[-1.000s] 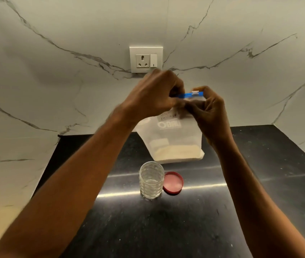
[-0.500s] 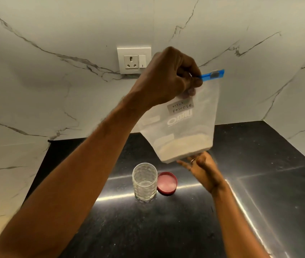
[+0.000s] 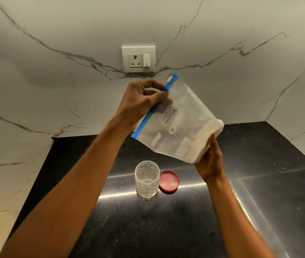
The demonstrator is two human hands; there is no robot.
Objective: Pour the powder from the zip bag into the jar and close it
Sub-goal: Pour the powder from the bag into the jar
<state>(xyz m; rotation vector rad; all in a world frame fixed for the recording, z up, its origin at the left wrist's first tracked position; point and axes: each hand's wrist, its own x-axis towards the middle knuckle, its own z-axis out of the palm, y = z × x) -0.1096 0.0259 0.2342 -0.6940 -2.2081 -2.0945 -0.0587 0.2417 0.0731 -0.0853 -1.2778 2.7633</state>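
Note:
A clear zip bag [image 3: 183,125] with a blue zip strip and a "milk powder" label hangs tilted above the counter, its zip edge pointing down-left and the pale powder gathered at its right end. My left hand [image 3: 142,101] pinches the bag's zip edge near the top. Under the powder end, my right hand [image 3: 210,161] cups the bag's bottom. Below the bag an empty ribbed glass jar [image 3: 147,179] stands upright and uncovered. Its red lid [image 3: 169,181] lies on the counter, touching the jar's right side.
The black stone counter [image 3: 166,229] meets white marble walls at the back and on both sides. A white socket with a switch [image 3: 138,58] sits on the back wall above the bag.
The bag has tipped from upright to slanted, zip edge lowered to the left. My right hand rose from below the bag and now holds its bottom. My left hand came down a little.

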